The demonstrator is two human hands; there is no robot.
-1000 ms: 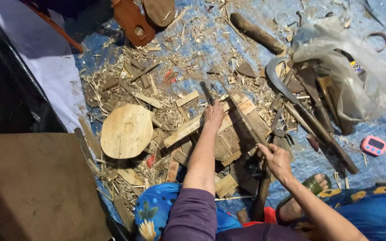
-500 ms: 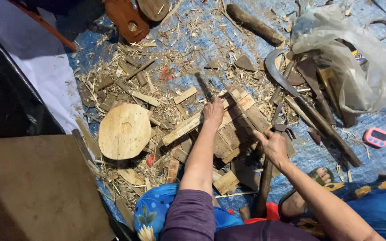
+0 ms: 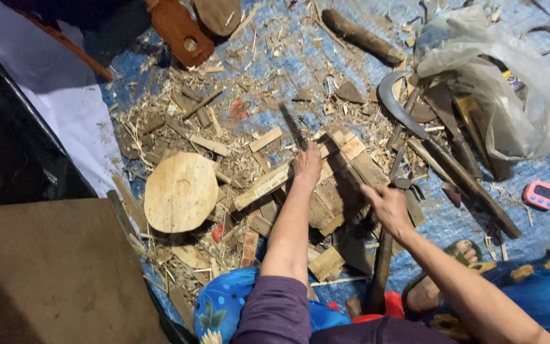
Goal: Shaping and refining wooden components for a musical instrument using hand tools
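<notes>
Two bare hands work over a heap of split wood on a blue tarp (image 3: 288,57) strewn with shavings. The left hand (image 3: 307,164) is closed around the handle of a dark blade (image 3: 292,125), which sticks up and away from the knuckles, tilted toward the far side. Just under that hand lies a pale wooden slat (image 3: 267,183), slanting down to its left; whether the hand also presses on it cannot be told. The right hand (image 3: 386,207) rests palm-down on the pile of wood blocks (image 3: 345,185), fingers loosely curled, gripping nothing that can be made out.

Well to the left of the left hand sits a round wooden disc (image 3: 181,192) with a small dimple in its middle. Beyond the right hand, a curved sickle (image 3: 393,105) lies with its long dark handle running down toward that hand's right. Further out on that side, a clear plastic bag (image 3: 504,70) is slumped open, holding several dark tools and bits of wood, their exact kinds hard to tell through the film. A small pink timer (image 3: 541,194) lies well to the right of the right hand.
</notes>
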